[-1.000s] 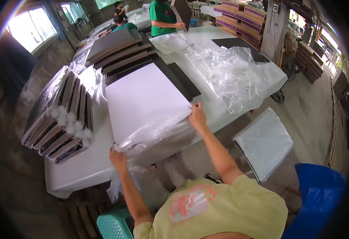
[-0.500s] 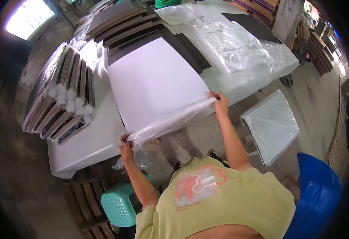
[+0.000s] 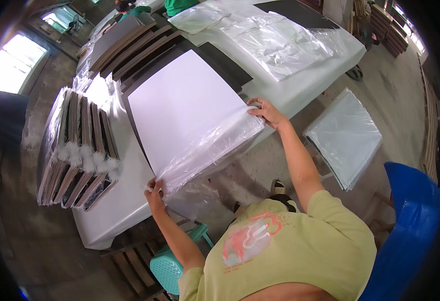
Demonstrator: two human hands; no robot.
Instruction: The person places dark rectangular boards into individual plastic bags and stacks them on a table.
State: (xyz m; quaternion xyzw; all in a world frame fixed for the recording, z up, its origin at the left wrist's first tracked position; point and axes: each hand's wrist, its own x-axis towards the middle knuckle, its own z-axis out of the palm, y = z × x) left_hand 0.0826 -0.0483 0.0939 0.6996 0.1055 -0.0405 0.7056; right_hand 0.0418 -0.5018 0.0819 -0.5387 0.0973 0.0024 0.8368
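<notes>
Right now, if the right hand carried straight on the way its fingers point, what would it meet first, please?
The right hand points left across the white board; it would probably slide over its clear plastic bag first, though depth is uncertain.

Both arms reach forward, the left hand (image 3: pixel 154 189) pinched shut (thumb on top), the right hand (image 3: pixel 266 111) gripping with curled fingers (image 3: pixel 255 107).

Long white counter (image 3: pixel 114 210) runs up middle of room. Grey concrete floor (image 3: pixel 395 90) on both sides. Bright window (image 3: pixel 14 65) at far left, sun coming in. Teal plastic stool (image 3: pixel 172 263) under counter edge. Big blue bin (image 3: pixel 410 236) at right. Wooden stacks (image 3: pixel 388 27) far back right.
</notes>
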